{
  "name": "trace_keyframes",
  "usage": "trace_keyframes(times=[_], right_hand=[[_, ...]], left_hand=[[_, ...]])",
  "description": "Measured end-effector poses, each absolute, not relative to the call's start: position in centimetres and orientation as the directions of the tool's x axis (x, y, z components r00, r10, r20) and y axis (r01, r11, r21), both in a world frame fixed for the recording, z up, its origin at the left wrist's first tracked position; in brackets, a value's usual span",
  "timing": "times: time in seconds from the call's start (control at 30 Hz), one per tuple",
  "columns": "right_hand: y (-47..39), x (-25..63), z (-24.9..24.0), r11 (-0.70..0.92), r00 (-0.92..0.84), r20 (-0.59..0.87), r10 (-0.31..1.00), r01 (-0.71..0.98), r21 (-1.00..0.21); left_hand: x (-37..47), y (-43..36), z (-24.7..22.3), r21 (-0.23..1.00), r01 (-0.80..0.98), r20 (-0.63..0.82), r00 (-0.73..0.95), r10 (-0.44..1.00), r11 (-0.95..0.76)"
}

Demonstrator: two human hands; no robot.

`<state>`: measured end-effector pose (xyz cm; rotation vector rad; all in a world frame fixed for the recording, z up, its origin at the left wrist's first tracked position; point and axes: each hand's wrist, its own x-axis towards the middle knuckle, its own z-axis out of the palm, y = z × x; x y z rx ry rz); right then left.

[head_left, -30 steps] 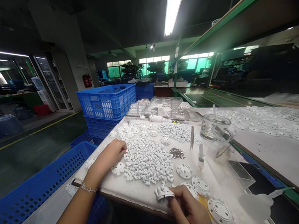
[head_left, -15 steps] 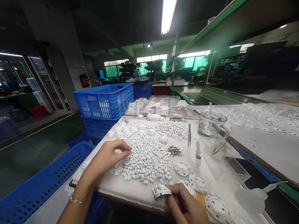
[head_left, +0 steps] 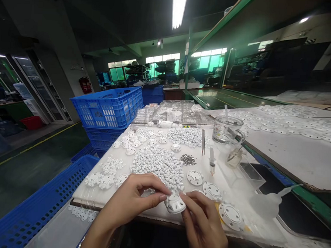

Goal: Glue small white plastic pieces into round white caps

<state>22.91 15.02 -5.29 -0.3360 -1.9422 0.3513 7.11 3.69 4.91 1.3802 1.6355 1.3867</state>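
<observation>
Near the front edge of the table, my right hand [head_left: 202, 214] grips a small round white plastic part [head_left: 175, 203] with slots around its rim, tilted so that its face shows. My left hand [head_left: 143, 197] meets it from the other side, thumb and index finger pinched together at the part's left edge. Whatever lies between those fingertips is too small to make out. Just beyond both hands spreads a heap of small white plastic pieces [head_left: 158, 162]. Several white discs with holes, such as one white disc [head_left: 195, 177], lie around the heap.
Tweezers [head_left: 203, 142], a syringe [head_left: 212, 162], a pile of dark metal bits [head_left: 188, 160] and a glass mug [head_left: 226, 131] stand or lie to the right. A dark tablet-like slab [head_left: 302, 216] is at far right. Blue crates [head_left: 108, 108] are stacked left.
My left hand has moved from the heap's left side down and right to the round part. The right hand has tilted the part. The view has shifted slightly right.
</observation>
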Motion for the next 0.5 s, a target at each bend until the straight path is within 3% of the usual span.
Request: trace_keyframes(times=[0.13, 0.37, 0.5], right_hand=[[14.82, 22.73, -5.15, 0.943, -0.363, 0.874, 0.322, 0.038, -0.332], [14.37, 22.4, -4.88, 0.936, -0.341, 0.879, 0.333, 0.009, -0.351], [14.25, 22.31, -4.89, 0.933, -0.31, 0.887, 0.341, -0.002, -0.36]], left_hand=[[7.57, 3.99, 4.74, 0.923, 0.377, 0.201, -0.312, 0.929, -0.074], [8.09, 4.42, 4.59, 0.885, 0.461, 0.202, -0.236, 0.951, -0.073], [8.12, 4.49, 3.83, 0.902, 0.43, 0.178, -0.305, 0.936, -0.032]])
